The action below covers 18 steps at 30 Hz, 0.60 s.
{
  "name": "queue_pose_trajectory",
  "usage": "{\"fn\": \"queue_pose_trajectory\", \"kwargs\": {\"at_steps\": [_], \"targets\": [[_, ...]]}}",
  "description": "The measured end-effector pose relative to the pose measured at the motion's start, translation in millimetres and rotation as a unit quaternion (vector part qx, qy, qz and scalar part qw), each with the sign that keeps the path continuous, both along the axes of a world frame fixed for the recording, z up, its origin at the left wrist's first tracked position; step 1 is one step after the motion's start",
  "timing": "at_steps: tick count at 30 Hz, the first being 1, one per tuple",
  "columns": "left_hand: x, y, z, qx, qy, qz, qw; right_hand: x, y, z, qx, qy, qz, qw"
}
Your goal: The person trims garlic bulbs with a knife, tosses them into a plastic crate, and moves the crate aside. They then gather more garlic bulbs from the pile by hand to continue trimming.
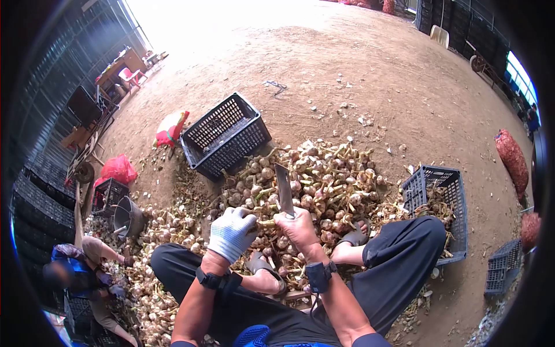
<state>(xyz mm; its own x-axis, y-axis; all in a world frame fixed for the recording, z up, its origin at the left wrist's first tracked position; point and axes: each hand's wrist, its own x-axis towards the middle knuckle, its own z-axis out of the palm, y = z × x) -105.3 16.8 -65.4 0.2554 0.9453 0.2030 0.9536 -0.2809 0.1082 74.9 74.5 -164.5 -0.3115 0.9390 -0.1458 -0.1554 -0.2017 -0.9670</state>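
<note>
My left hand (231, 233), in a white and blue knit glove, is closed around a garlic bulb that its fingers mostly hide. A pale garlic stem (266, 222) shows between my two hands. My bare right hand (297, 226) grips a knife (284, 188) with a broad, flat blade pointing up and away from me. Both hands are close together over a large heap of garlic bulbs (324, 179) with stems, lying on the ground between my feet.
A black plastic crate (234, 144) stands beyond the heap; another crate (462, 202) with dry trimmings is at my right knee. To the left are a bucket (128, 215) and a seated co-worker (78, 272) beside more garlic. A filled red mesh sack (511, 159) lies far right.
</note>
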Motion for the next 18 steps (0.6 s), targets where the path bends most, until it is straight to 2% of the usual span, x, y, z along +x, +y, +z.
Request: {"fn": "queue_pose_trajectory", "kwargs": {"at_steps": [1,3,4,5,7,8,9,11,13,15,17,18], "targets": [[-2.4,0.5,-6.6,0.001,0.0,0.001,1.0,-0.7,0.5,1.7,0.001,0.0,0.001,1.0],[-9.3,0.5,-21.7,0.032,-0.148,0.091,0.984,-2.0,-1.3,8.4,0.003,0.04,-0.086,0.995],[-12.3,0.3,-24.1,0.017,-0.278,0.121,0.953,1.3,-2.7,13.9,0.013,0.007,-0.089,0.996],[-24.6,2.3,-39.0,-0.051,-0.398,0.149,0.904,0.4,-4.2,15.4,0.014,0.008,-0.089,0.996],[-25.9,1.5,-23.6,-0.182,-0.49,0.214,0.825,-1.9,-7.9,15.9,0.171,-0.053,-0.112,0.977],[-25.1,1.1,-19.4,-0.182,-0.49,0.214,0.825,0.2,-8.1,15.9,0.228,-0.098,-0.076,0.966],[-24.4,-0.2,-16.4,-0.197,-0.514,0.203,0.81,-0.8,-9.6,23.2,0.255,-0.082,-0.048,0.962],[-25.6,-2.5,-14.9,-0.211,-0.537,0.193,0.793,-2.6,-11.1,18.2,0.313,-0.137,-0.004,0.94],[-27.5,-3.5,-13.9,-0.236,-0.52,0.15,0.807,-7.7,-13.5,20.5,0.306,-0.106,-0.001,0.946],[-26.8,-5.0,-11.9,-0.247,-0.526,0.154,0.799,-8.8,-14.7,17.8,0.299,-0.076,0.001,0.951],[-31.2,-7.5,-12.9,-0.266,-0.579,0.158,0.755,-10.0,-15.3,-1.5,0.304,-0.131,0.027,0.943],[-30.3,-6.5,-9.3,-0.257,-0.585,0.161,0.752,-12.6,-18.4,-26.8,0.309,-0.152,0.017,0.939]]}}
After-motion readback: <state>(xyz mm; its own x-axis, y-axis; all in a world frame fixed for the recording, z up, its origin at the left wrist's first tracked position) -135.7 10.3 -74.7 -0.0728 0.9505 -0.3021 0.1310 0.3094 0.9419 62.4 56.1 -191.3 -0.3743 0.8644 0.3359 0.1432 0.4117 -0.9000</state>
